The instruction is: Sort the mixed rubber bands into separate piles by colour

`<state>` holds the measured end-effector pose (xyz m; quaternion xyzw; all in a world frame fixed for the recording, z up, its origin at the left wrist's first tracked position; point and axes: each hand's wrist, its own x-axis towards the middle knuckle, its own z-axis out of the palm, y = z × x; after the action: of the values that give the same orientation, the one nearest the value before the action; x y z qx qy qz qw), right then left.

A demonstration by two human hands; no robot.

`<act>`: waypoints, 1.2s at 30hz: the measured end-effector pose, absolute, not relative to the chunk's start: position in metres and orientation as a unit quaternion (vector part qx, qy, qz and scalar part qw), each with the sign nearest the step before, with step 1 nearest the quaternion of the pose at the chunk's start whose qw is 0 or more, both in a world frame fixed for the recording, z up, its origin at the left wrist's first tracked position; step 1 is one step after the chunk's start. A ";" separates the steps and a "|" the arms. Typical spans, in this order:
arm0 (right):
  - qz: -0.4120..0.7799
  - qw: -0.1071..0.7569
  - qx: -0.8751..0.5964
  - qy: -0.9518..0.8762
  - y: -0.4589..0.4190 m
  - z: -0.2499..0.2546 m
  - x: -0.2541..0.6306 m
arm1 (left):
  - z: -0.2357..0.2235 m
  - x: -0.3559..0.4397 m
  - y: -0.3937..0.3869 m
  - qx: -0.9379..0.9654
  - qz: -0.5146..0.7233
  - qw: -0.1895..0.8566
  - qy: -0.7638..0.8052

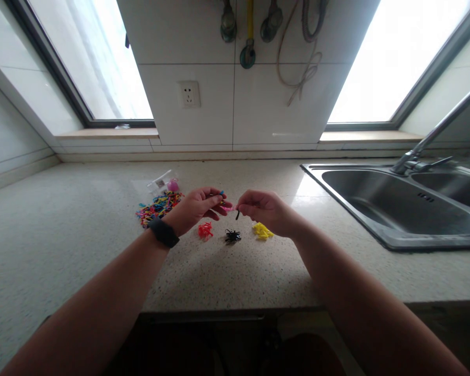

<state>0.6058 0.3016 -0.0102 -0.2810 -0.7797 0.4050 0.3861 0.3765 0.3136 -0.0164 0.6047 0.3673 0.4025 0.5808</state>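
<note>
My left hand (206, 203), with a dark band on its wrist, is closed around a few small coloured elastic hair ties; a blue one (221, 192) shows at the fingertips. Between thumb and finger of my right hand (260, 209) hangs a black hair tie (237, 214). On the counter below lie small heaps of red hair ties (205, 231), black hair ties (232, 236) and yellow hair ties (262, 231). Some pink (227, 208) shows by my left fingertips, partly hidden. Left of my left hand spreads a mixed multicoloured pile (156, 208).
A clear plastic bag (161, 183) with something pink lies behind the mixed pile. The speckled counter (227, 282) ends at a front edge near my body. At the right is a steel sink (379, 209) with a faucet (411, 156). A tiled wall with a socket (189, 94) stands behind.
</note>
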 end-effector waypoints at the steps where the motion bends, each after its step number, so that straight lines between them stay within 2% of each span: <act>1: 0.361 0.367 -0.296 -0.805 0.302 -0.012 0.605 | -0.016 0.377 0.313 0.605 0.403 0.579 0.369; 4: 0.243 0.299 -0.318 -0.866 0.303 -0.017 0.604 | -0.014 0.378 0.312 0.609 0.404 0.574 0.370; 6: 0.212 0.267 -0.316 -0.885 0.303 -0.018 0.604 | -0.014 0.378 0.311 0.611 0.403 0.572 0.371; 18: 0.182 0.196 -0.291 -0.918 0.304 -0.021 0.604 | -0.016 0.377 0.313 0.622 0.390 0.567 0.373; 21: 0.167 0.224 -0.312 -0.908 0.304 -0.019 0.604 | -0.018 0.377 0.314 0.632 0.389 0.560 0.368; 29: 0.159 0.384 -0.358 -0.836 0.304 -0.016 0.604 | -0.015 0.379 0.309 0.676 0.365 0.527 0.364; 36: 0.140 0.394 -0.337 -0.843 0.303 -0.016 0.601 | -0.016 0.378 0.310 0.702 0.326 0.529 0.350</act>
<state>0.6015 0.3033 -0.0165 -0.3374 -0.8432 0.1404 0.3942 0.3781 0.3099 -0.0156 0.7017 0.3498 0.3256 0.5285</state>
